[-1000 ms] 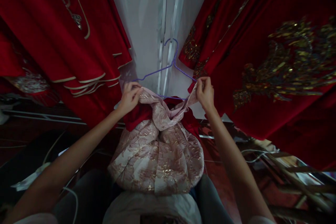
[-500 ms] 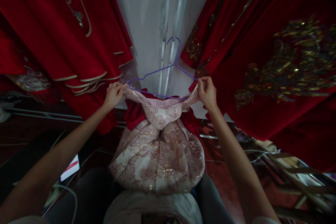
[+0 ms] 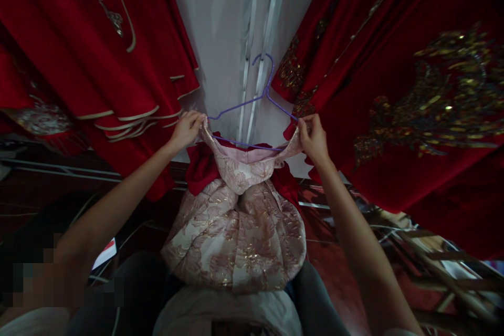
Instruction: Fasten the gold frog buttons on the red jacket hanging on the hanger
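Observation:
A pink and gold brocade dress (image 3: 240, 236) lies over my lap, its bodice raised in front of me. Purple and thin, a clothes hanger (image 3: 270, 81) sits in the dress's neckline with its hook pointing up. My left hand (image 3: 189, 128) pinches the left shoulder strap at the hanger's left end. At the other end, my right hand (image 3: 314, 136) is closed on the right strap beside the hanger's tip. Dark red cloth (image 3: 202, 170) shows behind the bodice on both sides.
Red garments with pale edging (image 3: 134, 79) hang on the left. Red garments with gold sequin work (image 3: 429, 100) hang on the right. Between them stands a pale wall (image 3: 220, 26) with metal strips. A wooden rack (image 3: 437, 260) is low at right; a white and red box (image 3: 105, 254) lies low at left.
My left hand has moved right and slightly up with the left strap, which now covers the hanger's left end. My right hand has barely moved.

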### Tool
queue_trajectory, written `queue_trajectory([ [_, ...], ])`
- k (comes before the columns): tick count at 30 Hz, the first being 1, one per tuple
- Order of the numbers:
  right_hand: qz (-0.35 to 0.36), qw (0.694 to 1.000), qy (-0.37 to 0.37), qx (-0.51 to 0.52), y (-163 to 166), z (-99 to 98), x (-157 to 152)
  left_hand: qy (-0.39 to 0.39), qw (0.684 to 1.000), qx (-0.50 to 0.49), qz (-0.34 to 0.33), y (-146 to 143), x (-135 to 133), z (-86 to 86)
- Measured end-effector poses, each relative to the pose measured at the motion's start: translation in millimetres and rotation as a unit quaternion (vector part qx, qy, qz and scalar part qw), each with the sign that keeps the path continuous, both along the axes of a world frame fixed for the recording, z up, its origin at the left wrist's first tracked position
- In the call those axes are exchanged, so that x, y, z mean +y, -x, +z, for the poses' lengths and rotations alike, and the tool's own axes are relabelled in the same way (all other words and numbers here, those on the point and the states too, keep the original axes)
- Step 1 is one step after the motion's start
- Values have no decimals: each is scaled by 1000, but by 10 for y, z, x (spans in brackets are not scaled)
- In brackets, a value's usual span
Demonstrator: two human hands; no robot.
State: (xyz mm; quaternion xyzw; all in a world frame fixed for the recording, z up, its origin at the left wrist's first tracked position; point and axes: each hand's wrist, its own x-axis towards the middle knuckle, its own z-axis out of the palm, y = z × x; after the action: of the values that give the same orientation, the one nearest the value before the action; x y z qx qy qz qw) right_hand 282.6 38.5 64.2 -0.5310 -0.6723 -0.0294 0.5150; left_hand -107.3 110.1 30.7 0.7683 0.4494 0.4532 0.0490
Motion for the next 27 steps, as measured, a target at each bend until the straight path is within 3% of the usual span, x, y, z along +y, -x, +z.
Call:
queue_trajectory([
  [9, 32, 999, 25, 9, 4, 10, 53, 146, 983, -64, -86, 228, -1, -66],
  [12, 35, 999, 27, 8, 15, -11, 71, 179, 975, -68, -109, 288, -1, -19],
  [22, 20, 999, 33, -1, 3, 5, 51, 168, 972, 9, -166, -270, 17, 413],
  [27, 22, 999, 32, 11, 1, -9, 54, 182, 970, -57, -149, -192, 78, 303],
])
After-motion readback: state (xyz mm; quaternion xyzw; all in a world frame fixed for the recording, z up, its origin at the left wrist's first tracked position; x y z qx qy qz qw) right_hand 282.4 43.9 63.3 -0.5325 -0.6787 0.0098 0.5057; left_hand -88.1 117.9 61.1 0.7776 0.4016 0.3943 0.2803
